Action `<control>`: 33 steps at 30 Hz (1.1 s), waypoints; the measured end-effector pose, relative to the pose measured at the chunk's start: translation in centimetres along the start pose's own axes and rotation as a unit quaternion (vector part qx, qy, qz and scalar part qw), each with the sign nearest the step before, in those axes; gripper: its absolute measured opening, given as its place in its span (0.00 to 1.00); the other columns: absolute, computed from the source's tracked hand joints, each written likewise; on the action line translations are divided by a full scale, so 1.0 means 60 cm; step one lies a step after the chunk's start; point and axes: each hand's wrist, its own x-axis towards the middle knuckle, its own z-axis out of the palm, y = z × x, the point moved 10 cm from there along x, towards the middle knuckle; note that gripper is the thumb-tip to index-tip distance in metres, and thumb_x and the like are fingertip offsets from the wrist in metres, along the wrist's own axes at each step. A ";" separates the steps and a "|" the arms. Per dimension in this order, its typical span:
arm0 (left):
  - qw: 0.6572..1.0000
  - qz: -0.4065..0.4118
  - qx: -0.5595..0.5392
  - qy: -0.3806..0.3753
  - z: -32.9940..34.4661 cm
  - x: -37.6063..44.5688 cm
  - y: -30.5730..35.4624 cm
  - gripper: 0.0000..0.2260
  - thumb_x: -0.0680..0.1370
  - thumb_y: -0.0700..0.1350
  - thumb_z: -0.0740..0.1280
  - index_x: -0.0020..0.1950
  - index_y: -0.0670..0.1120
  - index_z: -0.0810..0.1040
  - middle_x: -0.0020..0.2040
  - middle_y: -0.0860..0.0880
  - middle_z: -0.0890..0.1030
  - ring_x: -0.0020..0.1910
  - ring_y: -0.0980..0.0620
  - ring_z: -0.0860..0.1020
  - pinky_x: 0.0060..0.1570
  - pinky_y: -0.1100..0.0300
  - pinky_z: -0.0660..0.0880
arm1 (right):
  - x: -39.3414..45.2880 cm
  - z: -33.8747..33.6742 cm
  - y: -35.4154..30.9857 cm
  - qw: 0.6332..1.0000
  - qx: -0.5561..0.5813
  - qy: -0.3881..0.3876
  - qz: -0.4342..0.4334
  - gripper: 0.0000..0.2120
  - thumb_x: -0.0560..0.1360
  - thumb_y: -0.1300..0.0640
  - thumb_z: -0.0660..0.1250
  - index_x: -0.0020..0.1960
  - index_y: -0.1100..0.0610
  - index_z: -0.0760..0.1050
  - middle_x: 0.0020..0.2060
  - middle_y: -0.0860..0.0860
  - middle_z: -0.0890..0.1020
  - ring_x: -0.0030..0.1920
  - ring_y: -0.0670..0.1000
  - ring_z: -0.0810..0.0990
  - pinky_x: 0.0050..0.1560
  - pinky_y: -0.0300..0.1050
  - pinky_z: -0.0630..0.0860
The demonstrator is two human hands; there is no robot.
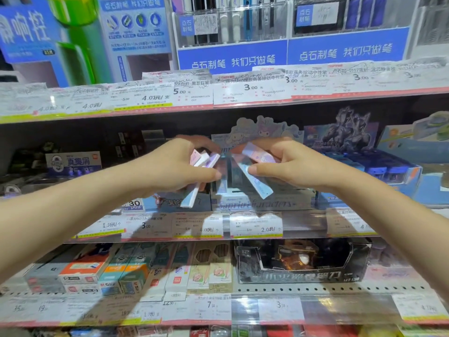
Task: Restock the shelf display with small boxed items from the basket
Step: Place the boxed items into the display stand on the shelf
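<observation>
Both grips clamped on small boxes, raised before the middle shelf.

Left hand (178, 164) pinched round a fan of slim pastel boxes (199, 166); right hand (279, 164) closed on a few more (252, 171), one slanting down beneath the thumb. Directly behind and below both grips: the character display box (262, 203) on the shelf (303, 222), seemingly the target. Mid-restock, by the look of it. Next: squaring each bundle, then lowering upright into the display slot. Basket out of sight.

Bright overhead store light, arm shadows on lower price labels (199, 227), soft blur throughout, wide-angle bending at edges.
</observation>
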 end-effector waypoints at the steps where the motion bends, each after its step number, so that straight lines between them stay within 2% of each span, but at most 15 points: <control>1: 0.997 0.021 0.068 0.003 -0.005 -0.001 0.002 0.16 0.73 0.41 0.70 0.59 0.51 0.74 0.25 0.46 0.76 0.18 0.57 0.65 0.19 0.67 0.61 | 0.004 -0.013 0.006 1.000 -0.009 0.029 0.002 0.10 0.75 0.59 0.64 0.48 0.44 0.76 0.39 0.40 0.79 0.37 0.39 0.75 0.41 0.31 0.69; 2: 0.990 0.039 0.133 0.002 -0.007 -0.003 0.006 0.19 0.72 0.40 0.69 0.62 0.52 0.73 0.24 0.48 0.74 0.17 0.57 0.65 0.19 0.69 0.60 | 0.009 -0.025 0.014 0.998 -0.027 0.065 0.005 0.11 0.75 0.59 0.65 0.54 0.47 0.74 0.48 0.45 0.80 0.46 0.43 0.77 0.47 0.36 0.71; 4: 0.978 0.049 0.204 -0.016 0.000 -0.008 0.005 0.25 0.72 0.38 0.68 0.67 0.53 0.70 0.20 0.52 0.68 0.18 0.59 0.67 0.19 0.70 0.60 | 0.014 -0.042 0.020 0.988 -0.068 0.137 0.000 0.14 0.74 0.59 0.65 0.59 0.52 0.69 0.52 0.52 0.78 0.52 0.51 0.77 0.52 0.44 0.73; 5: 0.974 0.049 0.217 -0.028 0.005 -0.010 0.003 0.27 0.71 0.38 0.68 0.69 0.54 0.68 0.18 0.52 0.67 0.19 0.60 0.68 0.19 0.70 0.61 | 0.015 -0.045 0.019 0.983 -0.082 0.164 -0.011 0.14 0.74 0.59 0.65 0.58 0.52 0.68 0.50 0.52 0.78 0.50 0.52 0.78 0.51 0.44 0.73; 7: 0.967 0.054 0.243 -0.047 0.015 -0.015 0.000 0.31 0.71 0.38 0.67 0.71 0.56 0.65 0.19 0.52 0.66 0.20 0.60 0.68 0.20 0.71 0.62 | 0.017 -0.043 0.015 0.977 -0.090 0.192 -0.034 0.13 0.73 0.60 0.66 0.56 0.54 0.68 0.42 0.47 0.77 0.44 0.50 0.77 0.45 0.35 0.72; 9: 0.962 0.057 0.261 -0.057 0.021 -0.016 -0.006 0.33 0.71 0.38 0.66 0.72 0.59 0.62 0.21 0.52 0.64 0.20 0.57 0.66 0.20 0.71 0.62 | 0.019 -0.033 0.013 0.975 -0.106 0.191 -0.051 0.12 0.73 0.61 0.66 0.55 0.56 0.68 0.36 0.44 0.74 0.38 0.47 0.74 0.39 0.29 0.67; 11: 0.960 0.055 0.267 -0.061 0.020 -0.014 -0.011 0.33 0.71 0.39 0.66 0.72 0.60 0.61 0.21 0.52 0.64 0.20 0.56 0.64 0.19 0.69 0.60 | 0.023 -0.021 0.014 0.975 -0.118 0.181 -0.059 0.12 0.73 0.60 0.66 0.55 0.56 0.68 0.34 0.44 0.73 0.36 0.45 0.72 0.37 0.29 0.66; 15: 0.956 0.049 0.277 -0.085 0.024 -0.011 -0.017 0.34 0.72 0.40 0.66 0.73 0.60 0.59 0.21 0.52 0.62 0.20 0.55 0.61 0.20 0.66 0.56 | 0.029 -0.001 0.017 0.975 -0.148 0.153 -0.068 0.12 0.74 0.57 0.65 0.55 0.51 0.67 0.39 0.55 0.79 0.40 0.58 0.76 0.41 0.50 0.73; 16: 0.955 0.047 0.280 -0.089 0.024 -0.011 -0.018 0.34 0.72 0.40 0.66 0.73 0.60 0.59 0.22 0.52 0.62 0.20 0.54 0.61 0.20 0.67 0.57 | 0.030 0.000 0.017 0.974 -0.160 0.148 -0.067 0.12 0.74 0.57 0.65 0.55 0.50 0.67 0.41 0.57 0.79 0.39 0.59 0.76 0.42 0.52 0.74; 19: 0.954 0.039 0.282 -0.097 0.023 -0.008 -0.023 0.34 0.72 0.39 0.65 0.73 0.60 0.58 0.21 0.52 0.62 0.20 0.54 0.61 0.21 0.67 0.56 | 0.030 -0.004 0.016 0.970 -0.183 0.143 -0.072 0.12 0.75 0.57 0.65 0.56 0.51 0.68 0.41 0.54 0.78 0.36 0.54 0.74 0.39 0.47 0.70; 21: 0.954 0.035 0.280 -0.102 0.023 -0.006 -0.026 0.34 0.72 0.39 0.65 0.73 0.60 0.57 0.21 0.52 0.62 0.20 0.54 0.61 0.21 0.66 0.56 | 0.030 -0.010 0.021 0.973 -0.164 0.149 -0.068 0.12 0.74 0.57 0.66 0.57 0.51 0.69 0.42 0.53 0.78 0.38 0.53 0.74 0.41 0.44 0.69; 24: 0.954 0.036 0.280 -0.105 0.025 -0.007 -0.028 0.34 0.72 0.39 0.66 0.74 0.59 0.58 0.20 0.52 0.62 0.19 0.55 0.62 0.21 0.66 0.56 | 0.031 -0.008 0.024 0.975 -0.146 0.154 -0.067 0.12 0.74 0.56 0.66 0.56 0.51 0.69 0.46 0.54 0.79 0.44 0.56 0.77 0.45 0.47 0.72; 28: 0.952 0.038 0.284 -0.103 0.025 -0.006 -0.028 0.35 0.72 0.39 0.66 0.74 0.59 0.57 0.19 0.52 0.63 0.18 0.56 0.62 0.20 0.66 0.56 | 0.034 0.011 0.022 0.977 -0.162 0.125 -0.059 0.11 0.74 0.58 0.66 0.55 0.51 0.71 0.42 0.54 0.79 0.41 0.54 0.77 0.42 0.47 0.73; 31: 0.952 0.034 0.284 -0.108 0.025 -0.006 -0.029 0.35 0.72 0.39 0.66 0.74 0.60 0.57 0.18 0.52 0.63 0.19 0.55 0.61 0.21 0.66 0.55 | 0.028 0.009 0.019 0.971 -0.192 0.124 -0.072 0.01 0.74 0.57 0.65 0.44 0.53 0.73 0.36 0.47 0.75 0.37 0.43 0.72 0.38 0.39 0.67; 33: 0.952 0.034 0.284 -0.111 0.026 -0.006 -0.029 0.35 0.72 0.39 0.66 0.73 0.60 0.57 0.19 0.52 0.63 0.19 0.55 0.61 0.21 0.66 0.54 | 0.022 -0.004 0.019 0.968 -0.191 0.144 -0.077 0.09 0.75 0.56 0.64 0.36 0.56 0.72 0.36 0.48 0.72 0.38 0.45 0.70 0.39 0.34 0.65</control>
